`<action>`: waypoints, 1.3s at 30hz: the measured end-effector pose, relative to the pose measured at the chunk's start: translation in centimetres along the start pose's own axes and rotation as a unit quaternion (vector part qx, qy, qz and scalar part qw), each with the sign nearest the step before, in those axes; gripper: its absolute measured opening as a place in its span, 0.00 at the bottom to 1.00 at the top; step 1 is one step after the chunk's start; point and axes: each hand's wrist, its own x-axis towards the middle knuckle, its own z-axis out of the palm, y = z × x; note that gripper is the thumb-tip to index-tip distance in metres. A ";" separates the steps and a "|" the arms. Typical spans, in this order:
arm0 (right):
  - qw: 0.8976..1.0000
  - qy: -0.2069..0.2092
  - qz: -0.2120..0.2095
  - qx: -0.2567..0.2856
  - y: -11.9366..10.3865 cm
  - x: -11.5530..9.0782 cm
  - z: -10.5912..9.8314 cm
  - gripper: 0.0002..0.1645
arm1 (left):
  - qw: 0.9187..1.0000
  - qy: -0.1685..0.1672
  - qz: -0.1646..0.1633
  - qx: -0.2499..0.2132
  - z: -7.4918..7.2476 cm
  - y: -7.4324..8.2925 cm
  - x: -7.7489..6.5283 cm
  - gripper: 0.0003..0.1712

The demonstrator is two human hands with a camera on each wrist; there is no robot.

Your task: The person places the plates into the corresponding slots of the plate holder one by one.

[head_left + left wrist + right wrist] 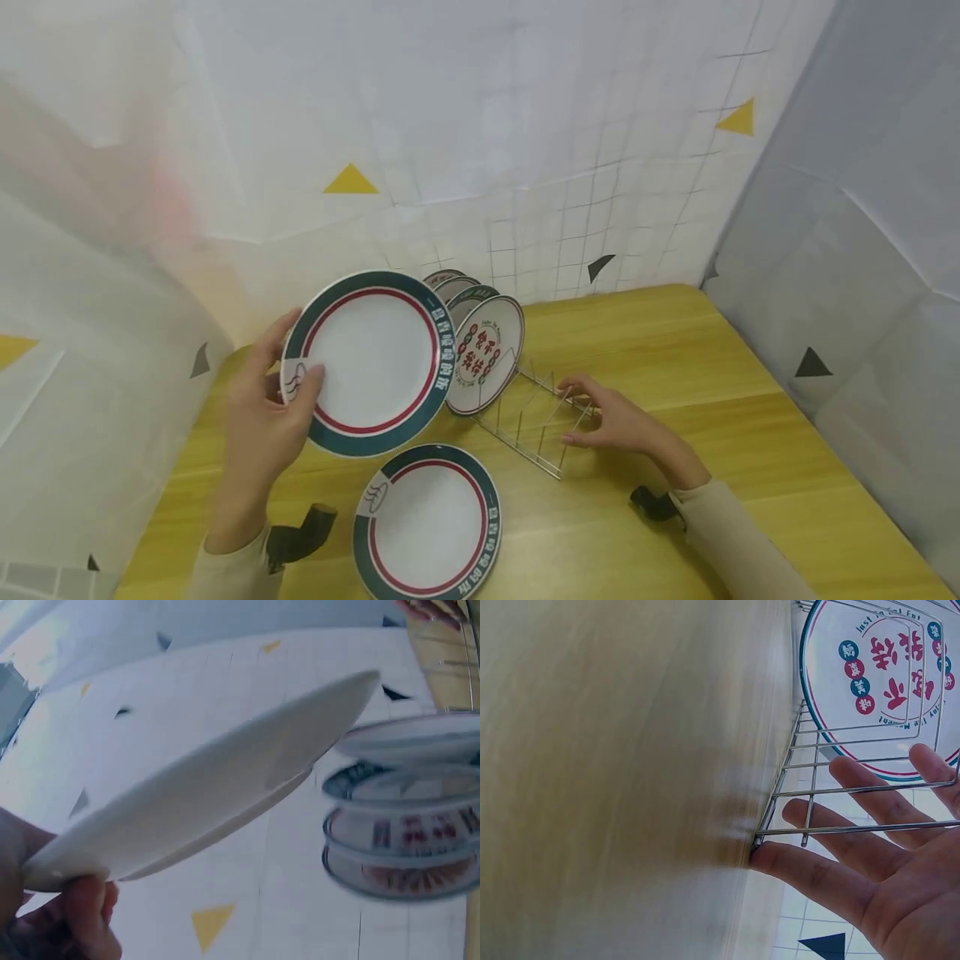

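My left hand (262,408) grips a white plate (371,362) with a green rim and a red ring, its thumb on the face and fingers beneath. The plate is raised and tilted, and its pale underside shows in the left wrist view. A wire plate rack (536,454) stands on the table, with several plates on edge at its far left; the front one (487,354) bears red characters. My right hand (618,421) holds the rack's right end, thumb on the near side and fingers on the far side. In the right wrist view, its fingers (817,877) reach among the wires.
Another green-rimmed plate (427,529) lies flat on the wooden table (750,467), below the raised one. White sheet walls (480,125) with triangle marks stand behind and at both sides. Dark devices (303,533) are worn at both wrists.
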 end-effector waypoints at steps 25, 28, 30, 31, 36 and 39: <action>1.000 -0.006 -0.003 -0.004 -0.1 0.4 0.1 0.44 | 0.973 -0.111 0.157 0.130 16.4 0.2 4.2 0.36; 1.000 -0.007 -0.004 0.003 -0.1 0.4 0.0 0.44 | 0.972 -0.118 0.148 0.138 17.2 0.0 3.9 0.37; 1.000 -0.008 -0.005 0.008 -0.1 0.4 -0.1 0.44 | 0.970 -0.123 0.153 0.141 17.7 0.1 3.8 0.38; 1.000 -0.008 -0.006 0.010 -0.1 0.4 -0.1 0.44 | 0.969 -0.125 0.158 0.143 18.0 0.2 3.7 0.38; 1.000 -0.002 -0.009 0.015 -0.1 0.2 -0.2 0.44 | 0.965 -0.143 0.165 0.143 19.2 0.9 3.5 0.38; 1.000 -0.005 -0.009 0.019 0.0 0.1 -0.2 0.44 | 0.968 -0.157 0.131 0.143 19.6 0.4 3.1 0.39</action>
